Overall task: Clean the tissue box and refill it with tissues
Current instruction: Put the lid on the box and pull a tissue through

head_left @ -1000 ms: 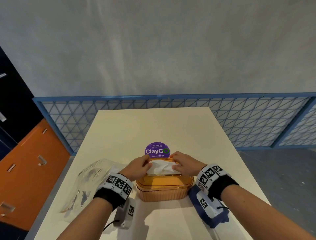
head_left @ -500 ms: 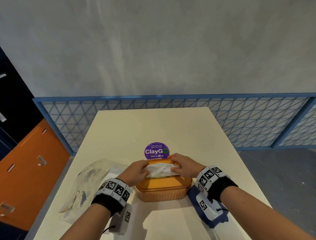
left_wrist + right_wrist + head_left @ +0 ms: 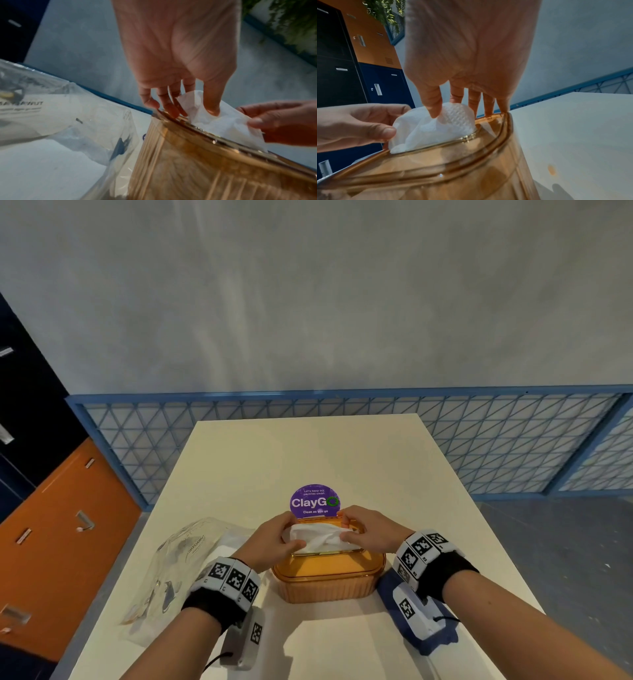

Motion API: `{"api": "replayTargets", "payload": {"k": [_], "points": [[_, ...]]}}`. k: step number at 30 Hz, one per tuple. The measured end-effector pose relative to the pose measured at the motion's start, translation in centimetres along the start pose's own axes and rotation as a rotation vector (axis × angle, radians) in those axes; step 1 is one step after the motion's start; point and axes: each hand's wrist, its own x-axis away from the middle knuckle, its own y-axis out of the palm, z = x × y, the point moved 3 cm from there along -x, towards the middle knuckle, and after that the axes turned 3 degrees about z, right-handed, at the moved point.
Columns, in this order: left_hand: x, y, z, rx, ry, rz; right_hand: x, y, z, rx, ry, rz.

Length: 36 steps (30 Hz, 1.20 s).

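Note:
An amber translucent tissue box [image 3: 329, 577] [image 3: 214, 169] [image 3: 453, 169] stands on the white table [image 3: 308, 453]. White tissue [image 3: 317, 537] [image 3: 221, 121] [image 3: 436, 129] sticks up out of the slot in its lid. My left hand [image 3: 274, 539] [image 3: 180, 108] pinches the tissue's left end between thumb and fingers, with the other fingertips on the lid's edge. My right hand [image 3: 366, 530] [image 3: 457, 111] pinches the right end the same way, fingers resting on the lid's far rim.
A purple round ClayGo sign [image 3: 314, 501] stands just behind the box. A crumpled clear plastic wrapper [image 3: 178, 570] [image 3: 60, 108] lies left of it. A dark blue cloth [image 3: 431, 642] lies under my right wrist. Blue mesh railing [image 3: 479, 440] borders the table's far side.
Both hands have kept hold of the tissue and shifted slightly; the tissue now stands a bit more bunched above the lid slot. The box has not moved.

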Motion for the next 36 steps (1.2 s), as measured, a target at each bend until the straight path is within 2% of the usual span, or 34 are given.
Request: {"api": "replayTargets", "payload": {"k": [6, 8, 12, 17, 20, 26, 30, 33, 36], "points": [[0.4, 2.2, 1.9, -0.527, 0.224, 0.247, -0.3, 0.2, -0.7, 0.043, -0.029, 0.050], [0.4, 3.2, 2.6, -0.600, 0.185, 0.305, -0.3, 0.3, -0.9, 0.048, -0.025, 0.073], [-0.2, 4.3, 2.7, -0.662, -0.010, 0.328, -0.2, 0.2, -0.9, 0.055, -0.013, 0.073], [-0.3, 4.6, 2.6, -0.661, -0.092, 0.313, -0.2, 0.1, -1.0, 0.073, -0.003, 0.075], [-0.3, 4.3, 2.6, -0.625, -0.090, 0.312, -0.2, 0.1, -1.2, 0.085, 0.000, 0.073], [0.1, 3.7, 2.3, -0.482, -0.014, 0.326, -0.2, 0.2, -1.0, 0.068, 0.019, 0.070], [1.3, 2.7, 1.7, -0.343, 0.138, 0.409, -0.2, 0.1, -0.8, 0.047, 0.036, 0.077], [2.3, 2.3, 1.0, -0.414, 0.237, 0.501, -0.2, 0.1, -0.8, 0.045, 0.039, 0.074], [2.7, 2.5, 0.7, -0.481, 0.173, 0.526, -0.2, 0.2, -0.8, 0.042, 0.037, 0.077]]}}
